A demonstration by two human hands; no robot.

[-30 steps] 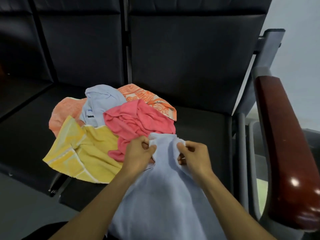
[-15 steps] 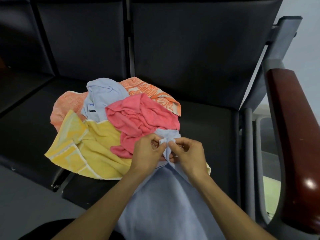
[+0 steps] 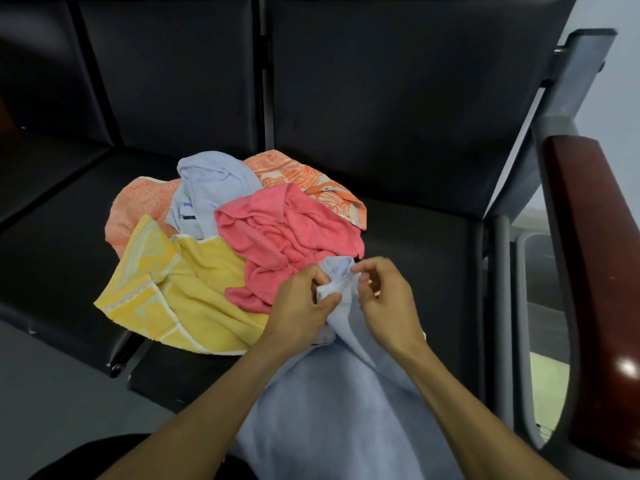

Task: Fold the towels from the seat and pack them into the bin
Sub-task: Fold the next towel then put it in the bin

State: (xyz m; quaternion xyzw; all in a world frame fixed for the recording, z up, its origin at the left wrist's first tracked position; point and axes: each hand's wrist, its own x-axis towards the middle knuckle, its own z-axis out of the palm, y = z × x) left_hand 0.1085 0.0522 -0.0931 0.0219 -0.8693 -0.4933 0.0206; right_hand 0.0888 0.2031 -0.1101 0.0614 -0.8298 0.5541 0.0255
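Six towels show: one yellow towel toward the seat's front edge, one pink towel, one peach towel, one orange patterned towel, and two pale blue ones, the heaped blue towel and the held blue towel. Two hands are in view, the left hand and the right hand. There is one wooden armrest by the seat's right edge.

Two bare forearms, no sleeves, left grip and right grip without rings

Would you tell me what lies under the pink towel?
The pink towel overlaps the yellow towel and the orange patterned towel. Whatever else lies beneath it is covered.
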